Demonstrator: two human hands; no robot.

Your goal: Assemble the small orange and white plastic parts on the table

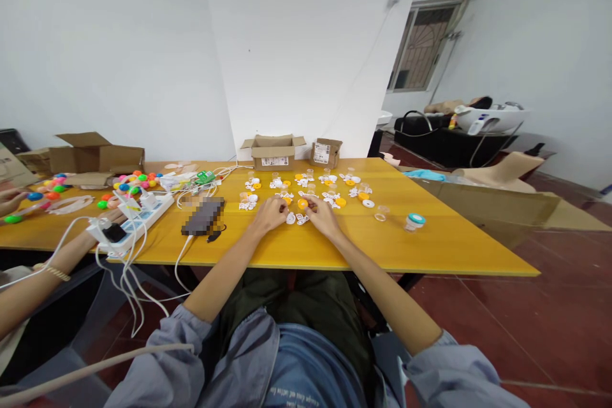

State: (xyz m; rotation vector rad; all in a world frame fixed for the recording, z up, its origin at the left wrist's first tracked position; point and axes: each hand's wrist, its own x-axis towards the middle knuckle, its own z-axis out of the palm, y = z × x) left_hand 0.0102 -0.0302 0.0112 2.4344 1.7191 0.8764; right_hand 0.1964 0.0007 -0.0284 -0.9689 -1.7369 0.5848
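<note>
My left hand (pixel 271 214) is closed, its fingertips pinched beside a yellow piece (pixel 287 201); what lies between them is too small to make out. My right hand (pixel 322 214) has its fingers closed at the edge of a yellow round cap (pixel 303 203). On the table between the hands lie a white disc (pixel 291 219) and flat white cut-out pieces (pixel 302 219). Behind them, small groups of white pieces, yellow caps (pixel 363 196) and clear cups (pixel 311 189) are spread in rows. A white ring (pixel 380 217) is to the right.
A jar with a teal lid (pixel 415 220) stands at the table's right. Two cardboard boxes (pixel 273 153) (pixel 326 153) sit against the wall. To the left are a dark blurred device (pixel 203 217), a power strip (pixel 138 224) with cables, colourful balls and another person's hands (pixel 12 201).
</note>
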